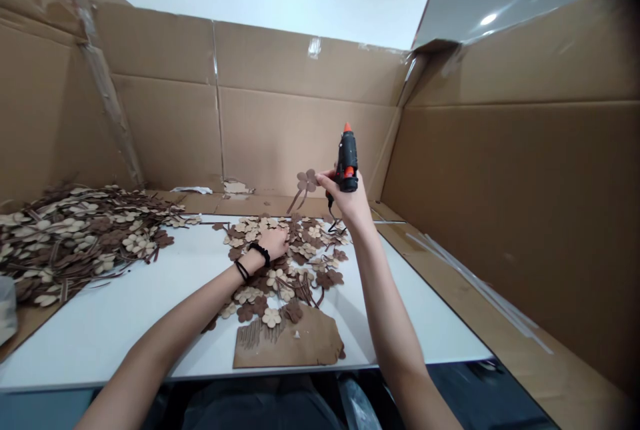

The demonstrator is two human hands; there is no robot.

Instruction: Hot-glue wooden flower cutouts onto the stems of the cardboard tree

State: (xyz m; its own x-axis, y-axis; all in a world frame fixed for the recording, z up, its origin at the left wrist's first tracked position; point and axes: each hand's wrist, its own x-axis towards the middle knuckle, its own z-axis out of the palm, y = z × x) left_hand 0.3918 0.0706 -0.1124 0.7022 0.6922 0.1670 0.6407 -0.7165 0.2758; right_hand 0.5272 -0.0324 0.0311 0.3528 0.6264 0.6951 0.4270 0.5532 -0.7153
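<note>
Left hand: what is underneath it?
Brown and cream flower cutouts show around the left hand, in the pile on the white board. Whatever lies directly beneath the palm and fingers is covered, so it cannot be told.

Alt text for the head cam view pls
Right hand holds a black-and-orange glue gun and a brown flower cutout above a white table; left hand is in a pile of brown and cream flowers. A larger heap lies at left, cardboard walls behind.

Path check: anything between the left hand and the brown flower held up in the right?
Nothing visible stands between the left hand and the brown flower in the right hand; only its own strips dangle below.
</note>
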